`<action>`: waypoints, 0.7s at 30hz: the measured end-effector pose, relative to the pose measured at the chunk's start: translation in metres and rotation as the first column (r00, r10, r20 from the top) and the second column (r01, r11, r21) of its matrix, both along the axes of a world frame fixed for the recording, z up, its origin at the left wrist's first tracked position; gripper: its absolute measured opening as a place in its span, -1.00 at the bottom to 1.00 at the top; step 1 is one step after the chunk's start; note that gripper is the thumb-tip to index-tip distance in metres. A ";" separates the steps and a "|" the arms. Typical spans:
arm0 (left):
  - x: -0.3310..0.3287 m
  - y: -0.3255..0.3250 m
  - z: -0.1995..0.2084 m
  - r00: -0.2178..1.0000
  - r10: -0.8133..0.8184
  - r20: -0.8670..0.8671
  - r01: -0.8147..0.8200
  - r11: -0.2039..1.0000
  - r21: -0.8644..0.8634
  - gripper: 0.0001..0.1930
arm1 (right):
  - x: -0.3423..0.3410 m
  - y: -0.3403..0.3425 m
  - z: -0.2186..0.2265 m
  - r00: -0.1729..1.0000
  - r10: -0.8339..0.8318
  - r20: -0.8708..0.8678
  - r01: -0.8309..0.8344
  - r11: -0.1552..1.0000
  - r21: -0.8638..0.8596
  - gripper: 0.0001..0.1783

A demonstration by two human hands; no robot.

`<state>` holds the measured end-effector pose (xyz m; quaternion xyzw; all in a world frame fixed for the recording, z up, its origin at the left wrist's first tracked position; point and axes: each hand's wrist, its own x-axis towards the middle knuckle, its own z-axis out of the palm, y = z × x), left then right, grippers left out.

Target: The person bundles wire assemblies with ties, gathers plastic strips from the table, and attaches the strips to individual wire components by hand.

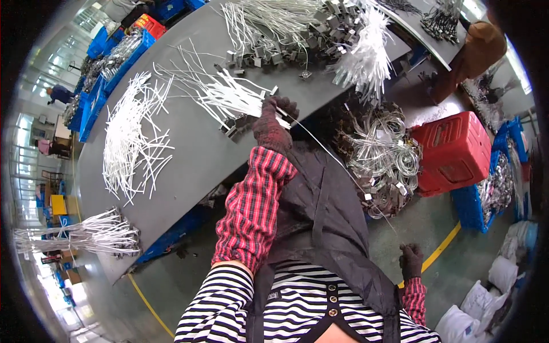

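My left hand (275, 121), in a dark knitted glove, is closed at the near end of a pile of white sleeves (231, 94) on the grey table. A thin pale cable (326, 147) runs from its fingers across my dark apron, down to the right. At the cable's far end my right hand (410, 260), also gloved, is held low and out to the side with its fingers curled in. The cable thins out near those fingers, so its tip is hard to see. Small metal parts (233, 126) lie beside my left hand.
Loose white sleeves (127, 140) and a tied bundle (86, 233) lie on the table (186, 163). Cables with metal boxes (286, 43) are heaped at the back. Coiled cables (382, 151) sit beside a red crate (452, 153). Another person's brown sleeve (477, 48) is at upper right.
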<state>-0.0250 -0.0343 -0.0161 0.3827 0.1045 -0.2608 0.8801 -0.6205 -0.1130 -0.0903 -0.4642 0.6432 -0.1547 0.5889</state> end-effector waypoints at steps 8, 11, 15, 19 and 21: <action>0.025 0.010 0.014 0.986 0.150 0.070 -0.154 0.987 0.054 -0.71 | 0.007 0.001 -0.006 0.998 0.034 0.048 -0.032 0.999 -0.036 -0.88; 0.022 0.010 0.010 0.986 0.138 0.093 -0.146 0.985 0.089 -0.72 | 0.013 0.007 -0.006 0.997 -0.016 0.078 0.017 1.000 -0.007 -0.87; -0.004 0.011 0.003 0.999 -0.036 -0.016 0.036 0.999 -0.004 -0.73 | 0.081 0.009 0.000 0.980 0.197 -0.007 -0.197 0.976 -0.091 -0.85; -0.043 0.012 -0.005 0.972 -0.208 0.111 0.203 0.978 0.050 -0.71 | 0.233 -0.006 0.027 0.849 0.410 0.334 -0.414 0.908 -0.063 -0.56; -0.051 0.013 -0.006 0.939 -0.216 0.269 0.229 0.973 -0.020 -0.78 | 0.324 -0.001 0.043 0.727 0.521 0.449 -0.425 0.853 -0.302 -0.40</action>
